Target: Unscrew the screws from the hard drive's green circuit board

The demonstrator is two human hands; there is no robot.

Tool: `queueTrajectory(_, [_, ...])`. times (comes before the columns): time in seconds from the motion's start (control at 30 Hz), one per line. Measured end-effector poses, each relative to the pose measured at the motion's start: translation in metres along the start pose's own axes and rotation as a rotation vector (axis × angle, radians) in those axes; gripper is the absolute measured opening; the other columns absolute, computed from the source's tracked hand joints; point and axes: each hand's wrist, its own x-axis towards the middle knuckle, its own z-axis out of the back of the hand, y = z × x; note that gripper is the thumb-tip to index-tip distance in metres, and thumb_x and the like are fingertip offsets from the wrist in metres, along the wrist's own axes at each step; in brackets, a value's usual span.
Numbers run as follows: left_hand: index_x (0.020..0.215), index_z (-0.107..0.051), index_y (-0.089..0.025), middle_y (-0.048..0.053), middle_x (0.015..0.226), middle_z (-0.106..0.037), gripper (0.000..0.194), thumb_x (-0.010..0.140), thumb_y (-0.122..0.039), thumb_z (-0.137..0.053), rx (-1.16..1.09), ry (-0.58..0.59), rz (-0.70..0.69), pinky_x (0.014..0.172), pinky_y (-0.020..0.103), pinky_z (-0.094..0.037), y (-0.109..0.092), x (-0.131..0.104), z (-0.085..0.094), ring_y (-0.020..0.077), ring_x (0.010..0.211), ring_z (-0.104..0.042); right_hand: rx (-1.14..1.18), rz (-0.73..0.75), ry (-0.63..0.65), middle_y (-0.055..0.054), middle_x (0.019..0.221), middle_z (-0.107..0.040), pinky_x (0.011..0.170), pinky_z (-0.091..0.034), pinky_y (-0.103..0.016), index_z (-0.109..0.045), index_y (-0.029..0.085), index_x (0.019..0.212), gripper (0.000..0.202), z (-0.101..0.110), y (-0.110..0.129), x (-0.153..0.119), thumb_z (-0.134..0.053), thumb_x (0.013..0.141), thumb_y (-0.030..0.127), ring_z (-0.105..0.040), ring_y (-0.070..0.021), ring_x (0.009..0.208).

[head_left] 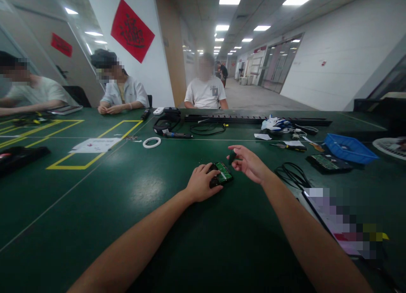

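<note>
Glossy tabletop (120, 208) bears a rectangular circuit board (225, 173) under the left hand (202, 183).

- Rectangular black device with an exposed green circuit board (226, 173): lies flat on the green tabletop (104, 208), board side up; a pale strip crosses the board. The left hand (201, 183) covers its left part.
- Small dark elongated piece (232, 158): held clear of the device in the fingers of the right hand (251, 164); its type is indistinct.
</note>
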Motion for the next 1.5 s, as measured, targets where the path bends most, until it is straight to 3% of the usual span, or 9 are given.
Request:
queueTrajectory(0.17, [0.133,-0.058,-0.031,0.008,0.153,-0.039,0.061,0.081,-0.061,-0.066,-0.005,0.003,-0.003,0.109,0.057,-0.032,0.002,0.0,-0.001,0.0375,0.136,-0.036,-0.084,0.066,-0.066,0.0,0.074,-0.062,0.048,-0.035,-0.024,-0.068,0.019,0.093,0.023,0.006,-0.001,0.003,-0.073,0.08,0.038,-0.05,-0.0107,0.059])
queueTrajectory(0.33, [0.135,-0.057,-0.031,0.008,0.153,-0.038,0.061,0.083,-0.063,-0.062,0.011,0.001,-0.021,0.109,0.057,-0.032,0.003,-0.001,-0.001,0.0374,0.136,-0.035,-0.054,0.077,-0.122,-0.004,0.087,-0.069,0.05,-0.035,-0.025,-0.061,0.018,0.08,0.023,0.007,-0.002,0.005,-0.076,0.077,0.035,-0.049,-0.0102,0.061])
queueTrajectory(0.57, [0.135,-0.057,-0.032,0.008,0.152,-0.039,0.061,0.082,-0.062,-0.065,0.006,-0.002,-0.012,0.108,0.057,-0.033,0.001,-0.001,0.0,0.0375,0.134,-0.037,-0.028,0.024,-0.069,-0.002,0.081,-0.064,0.043,-0.028,-0.023,-0.068,0.02,0.097,0.021,0.004,-0.002,0.001,-0.065,0.083,0.036,-0.048,-0.0097,0.055])
queueTrajectory(0.73, [0.133,-0.058,-0.032,0.008,0.152,-0.04,0.06,0.081,-0.061,-0.066,0.002,-0.011,-0.017,0.108,0.056,-0.034,0.0,0.0,0.0,0.0377,0.134,-0.038,-0.003,-0.026,-0.032,-0.01,0.101,-0.07,0.046,-0.037,-0.023,-0.07,0.016,0.092,0.02,0.001,0.0,0.0,-0.061,0.085,0.033,-0.051,-0.01,0.058])
queueTrajectory(0.93, [0.133,-0.058,-0.032,0.008,0.153,-0.039,0.061,0.081,-0.061,-0.066,0.009,0.005,-0.008,0.109,0.056,-0.033,0.0,-0.001,0.001,0.0373,0.135,-0.038,0.099,-0.078,-0.034,-0.009,0.095,-0.072,0.051,-0.046,-0.024,-0.06,0.019,0.091,0.013,-0.001,0.0,0.001,-0.063,0.085,0.031,-0.059,-0.0132,0.063])
queueTrajectory(1.1, [0.134,-0.057,-0.032,0.008,0.153,-0.038,0.061,0.081,-0.061,-0.065,0.014,0.009,-0.005,0.11,0.056,-0.031,-0.001,0.0,0.002,0.0371,0.135,-0.037,-0.007,-0.008,-0.049,-0.003,0.092,-0.068,0.039,-0.031,-0.021,-0.063,0.025,0.109,0.029,0.002,-0.002,0.001,-0.064,0.086,0.041,-0.053,-0.0092,0.052])
queueTrajectory(1.17, [0.134,-0.057,-0.032,0.008,0.153,-0.038,0.061,0.082,-0.062,-0.065,0.015,0.013,-0.002,0.11,0.056,-0.032,-0.001,0.0,0.002,0.0373,0.135,-0.037,-0.049,0.015,-0.06,-0.001,0.086,-0.064,0.038,-0.026,-0.021,-0.066,0.023,0.107,0.03,0.004,-0.003,0.002,-0.067,0.084,0.043,-0.049,-0.0081,0.052])
queueTrajectory(1.37, [0.135,-0.057,-0.032,0.007,0.154,-0.037,0.061,0.082,-0.062,-0.064,0.012,0.022,-0.002,0.11,0.056,-0.031,0.0,0.0,0.001,0.0371,0.136,-0.036,-0.081,0.08,-0.158,0.002,0.066,-0.057,0.047,-0.032,-0.023,-0.064,0.018,0.081,0.026,0.009,-0.008,0.007,-0.079,0.073,0.038,-0.047,-0.0091,0.055])
queueTrajectory(1.5, [0.134,-0.057,-0.032,0.007,0.154,-0.037,0.062,0.081,-0.062,-0.065,0.009,0.018,0.005,0.11,0.057,-0.03,0.0,0.001,0.0,0.0376,0.137,-0.035,-0.076,0.096,-0.171,-0.004,0.088,-0.071,0.047,-0.033,-0.025,-0.064,0.018,0.084,0.023,0.008,-0.007,0.008,-0.075,0.074,0.035,-0.048,-0.0091,0.056])
